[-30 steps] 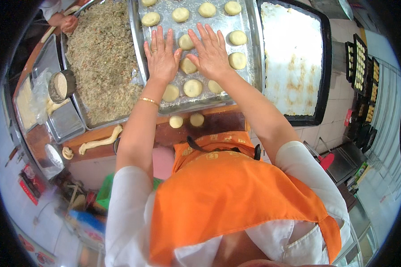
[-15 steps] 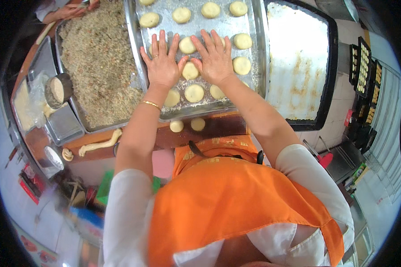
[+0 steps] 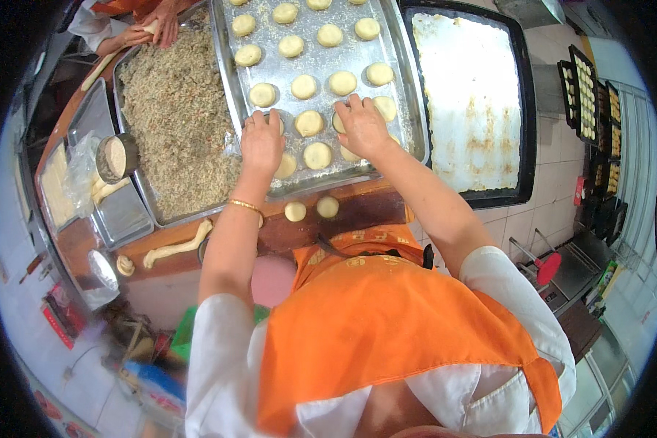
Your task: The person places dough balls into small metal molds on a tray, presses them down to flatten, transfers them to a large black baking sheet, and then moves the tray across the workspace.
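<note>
Rows of pale, flattened dough cakes [image 3: 304, 87] lie on a silver metal tray [image 3: 405, 109] sprinkled with light crumbs. My left hand [image 3: 263, 142] bends its fingers around a dough cake [image 3: 276, 120] at the tray's left side, hiding part of it. Over to the right, my right hand [image 3: 363, 125] has its thumb and fingers curled about another dough cake [image 3: 337, 123], mostly covered. Between the hands lies a dough cake [image 3: 309, 123] that neither touches. Two more pieces, one a dough round [image 3: 295, 212], sit on the wooden table edge below the tray.
A large pan of crumbly filling [image 3: 179, 124] stands left of the tray. To the right lies a black-rimmed baking sheet [image 3: 474, 109]. A dough strip [image 3: 179, 244] and a bowl [image 3: 115, 157] are at left. Another person's hands [image 3: 157, 28] hold dough at the far left.
Both my hands have drawn back toward me and curled from spread, flat fingers to grips around cakes. The view has shifted, and the other person's hands show more fully.
</note>
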The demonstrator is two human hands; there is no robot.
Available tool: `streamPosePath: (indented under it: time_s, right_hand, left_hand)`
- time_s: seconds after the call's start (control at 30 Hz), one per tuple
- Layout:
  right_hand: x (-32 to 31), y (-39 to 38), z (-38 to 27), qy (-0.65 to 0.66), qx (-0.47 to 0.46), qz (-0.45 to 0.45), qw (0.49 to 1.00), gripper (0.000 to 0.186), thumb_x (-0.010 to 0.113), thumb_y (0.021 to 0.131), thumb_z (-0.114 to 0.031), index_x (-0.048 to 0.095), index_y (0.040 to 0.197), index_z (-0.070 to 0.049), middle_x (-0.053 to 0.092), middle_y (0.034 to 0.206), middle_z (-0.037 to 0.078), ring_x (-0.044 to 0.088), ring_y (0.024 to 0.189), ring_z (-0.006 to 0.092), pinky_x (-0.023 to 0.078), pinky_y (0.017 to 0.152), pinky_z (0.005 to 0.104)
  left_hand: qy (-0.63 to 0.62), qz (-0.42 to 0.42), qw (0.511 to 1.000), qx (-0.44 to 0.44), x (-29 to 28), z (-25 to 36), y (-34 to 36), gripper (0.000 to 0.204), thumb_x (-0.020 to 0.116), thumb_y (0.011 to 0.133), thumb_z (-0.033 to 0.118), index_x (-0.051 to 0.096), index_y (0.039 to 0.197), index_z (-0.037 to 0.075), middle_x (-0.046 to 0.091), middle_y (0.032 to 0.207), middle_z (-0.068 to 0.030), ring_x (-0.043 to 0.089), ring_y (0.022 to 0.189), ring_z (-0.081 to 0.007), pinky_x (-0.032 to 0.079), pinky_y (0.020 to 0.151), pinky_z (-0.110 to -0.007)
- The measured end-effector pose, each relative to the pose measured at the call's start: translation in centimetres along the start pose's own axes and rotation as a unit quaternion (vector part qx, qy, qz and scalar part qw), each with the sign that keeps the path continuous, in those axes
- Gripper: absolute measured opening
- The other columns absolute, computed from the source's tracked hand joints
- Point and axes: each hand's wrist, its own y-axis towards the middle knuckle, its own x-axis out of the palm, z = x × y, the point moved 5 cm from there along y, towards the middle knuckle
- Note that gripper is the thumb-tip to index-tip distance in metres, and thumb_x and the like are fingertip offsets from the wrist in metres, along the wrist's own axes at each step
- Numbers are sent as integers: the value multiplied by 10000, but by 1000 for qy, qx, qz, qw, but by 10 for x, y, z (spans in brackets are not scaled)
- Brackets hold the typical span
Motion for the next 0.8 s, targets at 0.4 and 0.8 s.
streamPosePath:
  time_s: [0.4, 0.8]
  right_hand:
    - [-31, -63, -4, 101, 28, 108, 989, 584, 827, 705, -249, 604, 1204, -43, 558, 1078, 183, 582, 1015, 368, 504, 884, 455]
    - [-2, -64, -8, 67, 52, 44, 995, 566, 841, 749, -347, 564, 1162, -76, 534, 1118, 162, 561, 1032, 342, 466, 884, 453]
  left_hand:
    - [-100, 0, 994, 45, -15, 57, 5, 631, 804, 799, 260, 567, 1352, 69, 580, 1170, -160, 579, 1102, -365, 482, 960, -458]
    - [-79, 22, 994, 70, 4, 68, 11, 600, 735, 825, 195, 543, 1374, 48, 545, 1247, -181, 539, 1167, -354, 440, 997, -482]
